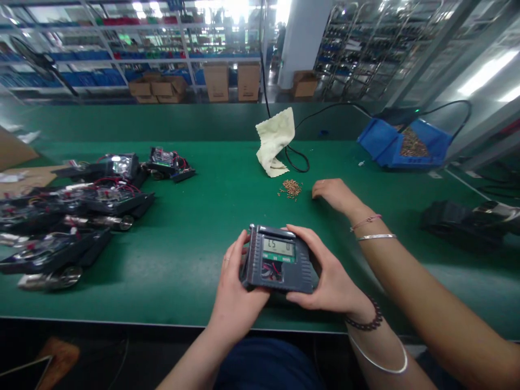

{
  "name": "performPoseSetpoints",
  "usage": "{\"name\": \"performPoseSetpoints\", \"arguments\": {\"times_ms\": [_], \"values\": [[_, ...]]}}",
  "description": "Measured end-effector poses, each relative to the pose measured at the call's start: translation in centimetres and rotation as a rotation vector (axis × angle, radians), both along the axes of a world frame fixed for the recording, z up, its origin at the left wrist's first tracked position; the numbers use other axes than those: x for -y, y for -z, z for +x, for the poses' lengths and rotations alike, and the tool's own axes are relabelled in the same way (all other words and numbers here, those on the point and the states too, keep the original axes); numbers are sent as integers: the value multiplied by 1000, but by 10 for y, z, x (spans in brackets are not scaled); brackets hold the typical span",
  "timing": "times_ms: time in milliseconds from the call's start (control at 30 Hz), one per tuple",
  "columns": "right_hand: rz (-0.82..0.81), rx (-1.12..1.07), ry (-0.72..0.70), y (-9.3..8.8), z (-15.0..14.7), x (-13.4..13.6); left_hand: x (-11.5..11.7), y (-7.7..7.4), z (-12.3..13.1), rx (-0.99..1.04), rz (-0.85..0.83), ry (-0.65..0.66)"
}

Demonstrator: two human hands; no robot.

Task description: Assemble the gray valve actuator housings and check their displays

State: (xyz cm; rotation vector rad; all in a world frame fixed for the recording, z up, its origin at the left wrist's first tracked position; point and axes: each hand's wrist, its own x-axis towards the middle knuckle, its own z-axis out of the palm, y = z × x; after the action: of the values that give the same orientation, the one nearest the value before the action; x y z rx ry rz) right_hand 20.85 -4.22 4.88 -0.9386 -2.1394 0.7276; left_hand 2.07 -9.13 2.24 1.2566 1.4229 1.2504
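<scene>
While our left hand [236, 284] grips one side of a dark device [299, 269], our right hand [331, 271] clasps the opposite side, so the grip spans its width. We have the device over the green table [182, 233], close to its front edge, screen [278, 247] uppermost; whether it touches the surface we cannot tell. Beyond it we note a heap of small metal pieces [291, 188] beside a co-worker's hand [333, 193], and a pale cloth [276, 135].

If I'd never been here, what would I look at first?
Probably the dark device with a digital display, held between the left hand and right hand at front center. Behind it, a pile of copper-colored screws lies before a pale cloth, with another person's hand to the right. Open devices with red wires crowd the left of the bench.
</scene>
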Motion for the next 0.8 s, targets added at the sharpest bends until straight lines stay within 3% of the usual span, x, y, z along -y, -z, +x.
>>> {"name": "performPoseSetpoints", "arguments": {"times_ms": [167,433,600,800], "values": [[99,79,80,-1,0,2,9,13,-17,240,-20,188],[109,75,33,-3,-1,10,5,18,-18,88,13,169],[41,-43,32,6,3,12,0,9,-24,-34,125,221],[-22,-189,10,18,4,12,-23,-18,-24,-331,281,334]]}}
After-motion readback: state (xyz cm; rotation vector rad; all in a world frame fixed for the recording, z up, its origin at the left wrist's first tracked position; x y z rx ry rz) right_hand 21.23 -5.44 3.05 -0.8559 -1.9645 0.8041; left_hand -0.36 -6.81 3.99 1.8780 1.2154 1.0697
